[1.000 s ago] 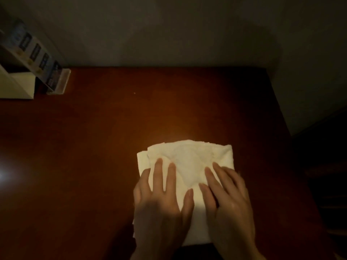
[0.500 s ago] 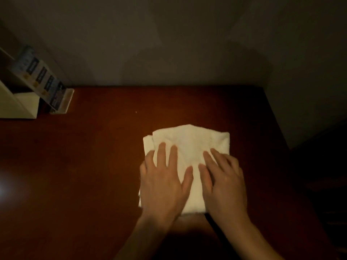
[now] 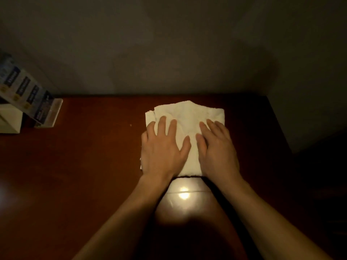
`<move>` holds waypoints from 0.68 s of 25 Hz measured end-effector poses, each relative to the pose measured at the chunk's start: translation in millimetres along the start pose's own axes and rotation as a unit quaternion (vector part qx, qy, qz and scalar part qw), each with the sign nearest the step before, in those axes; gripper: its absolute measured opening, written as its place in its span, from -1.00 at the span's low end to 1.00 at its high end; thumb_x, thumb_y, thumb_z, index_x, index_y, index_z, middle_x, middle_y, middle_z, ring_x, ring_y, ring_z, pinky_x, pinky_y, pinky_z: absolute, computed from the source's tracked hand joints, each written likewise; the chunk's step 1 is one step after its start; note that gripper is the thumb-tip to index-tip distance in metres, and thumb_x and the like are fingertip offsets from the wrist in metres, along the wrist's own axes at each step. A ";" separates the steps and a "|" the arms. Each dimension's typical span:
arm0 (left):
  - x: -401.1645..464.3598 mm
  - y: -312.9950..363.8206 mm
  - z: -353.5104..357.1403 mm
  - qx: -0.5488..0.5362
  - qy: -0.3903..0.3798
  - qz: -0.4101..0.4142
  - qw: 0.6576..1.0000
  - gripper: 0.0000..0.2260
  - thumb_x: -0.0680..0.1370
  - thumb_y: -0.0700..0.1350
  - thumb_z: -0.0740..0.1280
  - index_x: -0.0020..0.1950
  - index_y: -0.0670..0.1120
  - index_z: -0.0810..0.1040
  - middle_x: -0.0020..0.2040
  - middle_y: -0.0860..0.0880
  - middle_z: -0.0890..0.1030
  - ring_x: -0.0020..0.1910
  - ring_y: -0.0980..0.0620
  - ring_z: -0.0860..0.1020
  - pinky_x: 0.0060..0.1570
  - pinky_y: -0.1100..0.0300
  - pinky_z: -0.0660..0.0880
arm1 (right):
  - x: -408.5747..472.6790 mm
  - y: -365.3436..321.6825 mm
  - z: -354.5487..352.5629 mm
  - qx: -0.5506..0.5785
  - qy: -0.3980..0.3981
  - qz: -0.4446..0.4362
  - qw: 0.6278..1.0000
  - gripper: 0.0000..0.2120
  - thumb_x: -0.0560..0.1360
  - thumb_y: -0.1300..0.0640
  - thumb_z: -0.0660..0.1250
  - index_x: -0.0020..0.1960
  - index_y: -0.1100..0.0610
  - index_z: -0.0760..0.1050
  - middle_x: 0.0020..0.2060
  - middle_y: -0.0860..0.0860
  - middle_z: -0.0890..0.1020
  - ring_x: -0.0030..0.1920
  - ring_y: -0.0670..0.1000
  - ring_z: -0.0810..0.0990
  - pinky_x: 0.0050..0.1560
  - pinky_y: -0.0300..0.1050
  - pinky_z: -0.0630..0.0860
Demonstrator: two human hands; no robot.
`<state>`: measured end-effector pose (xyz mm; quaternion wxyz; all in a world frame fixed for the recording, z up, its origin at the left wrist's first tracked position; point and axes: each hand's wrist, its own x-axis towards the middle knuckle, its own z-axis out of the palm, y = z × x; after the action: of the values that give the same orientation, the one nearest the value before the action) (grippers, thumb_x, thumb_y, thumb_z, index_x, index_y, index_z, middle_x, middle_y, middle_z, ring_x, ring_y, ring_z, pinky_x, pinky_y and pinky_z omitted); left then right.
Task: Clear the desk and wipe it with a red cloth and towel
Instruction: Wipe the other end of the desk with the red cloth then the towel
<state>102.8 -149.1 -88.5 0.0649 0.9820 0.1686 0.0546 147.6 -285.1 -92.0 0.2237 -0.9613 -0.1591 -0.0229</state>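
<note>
A folded white towel [image 3: 185, 117] is pressed flat onto the tabletop [image 3: 84, 166] by the left hand [image 3: 164, 147] and right hand [image 3: 217, 147], fingers straight, side by side.

— How many towels are on the desk [image 3: 84, 166]?
— One folded white towel [image 3: 187, 117].
— Hands?
— Two: left hand [image 3: 163, 149], right hand [image 3: 217, 149].
— Far left?
— One leaflet stand [image 3: 32, 98], one pale box [image 3: 9, 119].
</note>
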 end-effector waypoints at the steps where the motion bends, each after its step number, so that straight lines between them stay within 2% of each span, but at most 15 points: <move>1: 3.1 0.1 0.4 0.001 0.001 -0.002 1.000 -0.41 0.58 0.29 -0.03 0.50 0.01 0.31 0.51 -0.09 0.31 0.43 -0.17 0.26 0.30 -0.07 0.31 | 2.6 -1.4 0.4 0.002 0.002 0.001 1.000 -0.59 0.67 0.02 0.11 0.47 0.10 0.37 0.46 0.04 0.39 0.49 0.06 0.23 0.48 0.02 0.23; 6: -61.9 3.6 -7.1 0.002 -0.036 -0.013 0.999 -0.33 0.57 0.34 -0.12 0.51 -0.01 0.31 0.52 -0.12 0.32 0.44 -0.21 0.30 0.33 -0.13 0.35 | -62.0 3.4 -4.2 -0.041 0.068 -0.017 0.997 -0.67 0.61 0.07 0.23 0.34 0.12 0.52 0.30 0.05 0.56 0.35 0.08 0.46 0.31 0.00 0.39; 9: -81.6 2.7 -7.2 -0.048 -0.029 0.012 0.998 -0.34 0.58 0.31 -0.04 0.47 -0.08 0.41 0.48 -0.17 0.37 0.42 -0.26 0.36 0.31 -0.17 0.34 | -82.0 3.6 -3.0 -0.075 0.091 -0.033 0.992 -0.59 0.58 -0.01 0.11 0.29 0.09 0.57 0.27 0.03 0.59 0.35 0.03 0.43 0.25 0.04 0.40; 12: -51.6 4.8 -6.9 -0.029 -0.032 -0.001 0.999 -0.31 0.58 0.33 -0.11 0.47 -0.06 0.41 0.48 -0.17 0.37 0.42 -0.27 0.36 0.28 -0.20 0.38 | -49.4 2.9 0.2 -0.033 0.079 -0.012 0.996 -0.62 0.60 -0.01 0.15 0.31 0.10 0.55 0.30 0.04 0.57 0.36 0.08 0.46 0.27 0.10 0.42; 14: -16.8 7.8 -4.8 -0.006 -0.036 -0.008 0.999 -0.30 0.56 0.34 -0.17 0.51 -0.02 0.33 0.52 -0.14 0.32 0.45 -0.24 0.30 0.32 -0.16 0.35 | -14.7 5.2 2.7 -0.024 0.067 -0.003 0.997 -0.67 0.61 0.07 0.24 0.34 0.11 0.53 0.32 0.06 0.55 0.38 0.10 0.44 0.32 0.06 0.35; 17: 38.1 12.0 3.6 -0.005 -0.022 0.000 1.000 -0.34 0.56 0.33 -0.12 0.53 0.01 0.28 0.54 -0.11 0.27 0.47 -0.20 0.24 0.36 -0.12 0.28 | 38.6 12.2 6.9 -0.012 0.056 0.001 0.998 -0.65 0.63 0.08 0.22 0.38 0.12 0.48 0.37 0.06 0.49 0.43 0.08 0.35 0.38 -0.04 0.27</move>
<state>142.9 -147.8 -87.1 0.0736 0.9826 0.1669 0.0339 187.9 -281.0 -99.0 0.2209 -0.9612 -0.1456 -0.0782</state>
